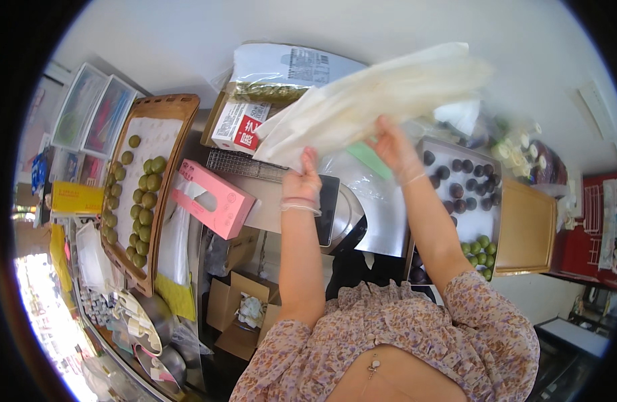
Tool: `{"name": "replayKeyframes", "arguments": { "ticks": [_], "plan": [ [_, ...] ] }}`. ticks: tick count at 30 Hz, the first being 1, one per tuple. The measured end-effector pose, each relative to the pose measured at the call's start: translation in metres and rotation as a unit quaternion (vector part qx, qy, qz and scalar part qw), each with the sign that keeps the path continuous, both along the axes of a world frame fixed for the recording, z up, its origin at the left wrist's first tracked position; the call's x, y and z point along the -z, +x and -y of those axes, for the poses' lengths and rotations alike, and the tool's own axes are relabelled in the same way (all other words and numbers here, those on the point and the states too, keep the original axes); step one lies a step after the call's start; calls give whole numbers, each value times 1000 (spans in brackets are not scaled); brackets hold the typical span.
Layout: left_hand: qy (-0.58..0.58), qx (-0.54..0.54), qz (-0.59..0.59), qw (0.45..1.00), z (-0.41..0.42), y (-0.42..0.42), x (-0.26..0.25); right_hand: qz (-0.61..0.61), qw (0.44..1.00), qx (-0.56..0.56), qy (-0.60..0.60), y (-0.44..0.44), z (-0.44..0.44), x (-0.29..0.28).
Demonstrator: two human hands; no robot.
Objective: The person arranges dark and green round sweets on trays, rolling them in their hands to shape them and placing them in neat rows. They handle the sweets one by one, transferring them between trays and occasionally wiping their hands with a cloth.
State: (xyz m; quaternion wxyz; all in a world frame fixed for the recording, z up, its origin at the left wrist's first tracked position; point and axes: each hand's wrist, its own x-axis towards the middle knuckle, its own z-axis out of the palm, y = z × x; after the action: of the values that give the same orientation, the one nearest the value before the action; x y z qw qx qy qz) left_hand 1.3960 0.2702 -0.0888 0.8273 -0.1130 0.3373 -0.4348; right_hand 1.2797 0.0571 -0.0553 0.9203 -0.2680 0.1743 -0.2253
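A large pale sheet (358, 105), stained in places and looking like baking paper, is held up between both hands. My left hand (304, 178), in a clear thin glove, pinches its lower left edge. My right hand (390, 145), gloved likewise, grips the lower edge farther right. The sheet's far right end is blurred. Below the hands lie a dark flat tablet or phone (328, 211) and a round metal-topped scale (349, 216). Clear plastic film and a green piece (371, 158) are on the metal surface beside my right hand.
On the left are a wooden tray (187, 113) of green balls and a pink glove or tissue box (215, 198). A wire rack (245, 164) and packages (263, 63) stand behind. Right, a tray (459, 145) holds dark and green balls beside a golden tray (524, 226).
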Motion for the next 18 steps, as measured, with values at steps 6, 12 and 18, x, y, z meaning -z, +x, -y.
{"name": "replayKeyframes", "arguments": {
  "ticks": [6,12,18],
  "plan": [
    [212,-5,274,938,39,-61,-46,-219,879,237,-351,7,6,1],
    [380,62,593,707,67,-68,-82,-295,469,63,-830,-33,-4,-41],
    [385,15,869,310,80,-79,-98,-117,605,6,-788,-69,-11,-61]
  ]
}}
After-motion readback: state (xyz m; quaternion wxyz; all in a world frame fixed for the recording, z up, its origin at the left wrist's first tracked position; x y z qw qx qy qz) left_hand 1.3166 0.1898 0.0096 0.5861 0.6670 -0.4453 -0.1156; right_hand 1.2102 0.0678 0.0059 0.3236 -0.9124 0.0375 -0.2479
